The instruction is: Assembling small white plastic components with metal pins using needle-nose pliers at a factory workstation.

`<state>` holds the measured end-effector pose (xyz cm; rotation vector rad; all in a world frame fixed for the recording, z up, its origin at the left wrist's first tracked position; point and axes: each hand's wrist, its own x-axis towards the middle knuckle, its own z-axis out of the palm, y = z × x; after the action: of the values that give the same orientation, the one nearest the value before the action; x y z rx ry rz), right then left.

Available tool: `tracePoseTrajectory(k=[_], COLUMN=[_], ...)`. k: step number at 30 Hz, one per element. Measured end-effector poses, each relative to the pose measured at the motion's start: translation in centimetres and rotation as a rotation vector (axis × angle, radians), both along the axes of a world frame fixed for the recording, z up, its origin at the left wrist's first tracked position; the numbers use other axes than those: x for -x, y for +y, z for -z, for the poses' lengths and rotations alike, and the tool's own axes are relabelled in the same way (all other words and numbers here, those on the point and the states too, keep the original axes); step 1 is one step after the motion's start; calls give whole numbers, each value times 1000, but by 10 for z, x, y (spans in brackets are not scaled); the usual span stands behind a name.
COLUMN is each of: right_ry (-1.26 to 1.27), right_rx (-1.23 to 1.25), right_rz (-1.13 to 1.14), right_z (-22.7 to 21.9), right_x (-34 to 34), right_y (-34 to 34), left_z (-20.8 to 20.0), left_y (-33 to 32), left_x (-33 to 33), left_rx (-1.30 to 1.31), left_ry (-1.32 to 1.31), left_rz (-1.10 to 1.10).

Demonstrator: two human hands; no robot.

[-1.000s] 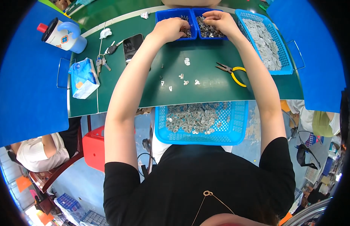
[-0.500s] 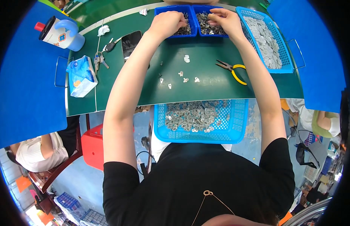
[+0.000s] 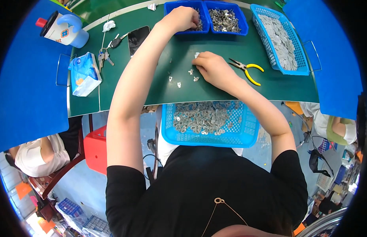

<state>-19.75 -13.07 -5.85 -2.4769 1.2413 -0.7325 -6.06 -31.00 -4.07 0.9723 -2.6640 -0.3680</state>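
My left hand (image 3: 182,19) reaches into the left blue bin (image 3: 167,8), fingers bent down among small metal parts; the fingertips are mostly hidden. My right hand (image 3: 212,68) is low over the green table, its fingers curled together. A small silvery metal piece (image 3: 197,55) shows right at those fingertips; whether it is gripped I cannot tell. Close by lie more small metal pieces (image 3: 190,72), some to the left. The right blue bin (image 3: 226,20) is full of small dark and shiny metal parts. Pliers with yellow handles (image 3: 246,70) rest open, right of my right hand.
A light-blue basket (image 3: 303,59) of flat grey pieces stands at the right. Another blue basket (image 3: 246,136) with metal parts is at my lap. Leftward are a phone (image 3: 138,39), keys (image 3: 106,58), a tissue pack (image 3: 84,74) and a tumbler (image 3: 65,33).
My right hand has left the right blue bin and come nearer, down to the metal pieces on the table. My left hand stays in the left bin.
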Motion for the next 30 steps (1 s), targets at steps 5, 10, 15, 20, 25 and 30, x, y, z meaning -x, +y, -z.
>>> tracePoseTrajectory(k=[5, 10, 15, 20, 25, 30], right_ry=[56, -92, -146, -224, -237, -229], right_rx=[-34, -59, -165, -212, -261, -243], right_rz=[-1, -37, 60, 161, 217, 178], right_z=[-5, -7, -24, -24, -23, -6], right_x=[6, 12, 25, 43, 50, 49], right_y=[17, 24, 22, 19, 21, 12], left_z=[9, 8, 7, -17, -30, -23], left_y=[3, 2, -2, 15, 44, 122], left_x=[-3, 2, 0, -5, -23, -52], left_rx=[11, 81, 53, -39, -233, -331], left_ry=[-10, -45, 113, 421, 553, 542], left_rz=[-27, -18, -65, -93, -114, -203])
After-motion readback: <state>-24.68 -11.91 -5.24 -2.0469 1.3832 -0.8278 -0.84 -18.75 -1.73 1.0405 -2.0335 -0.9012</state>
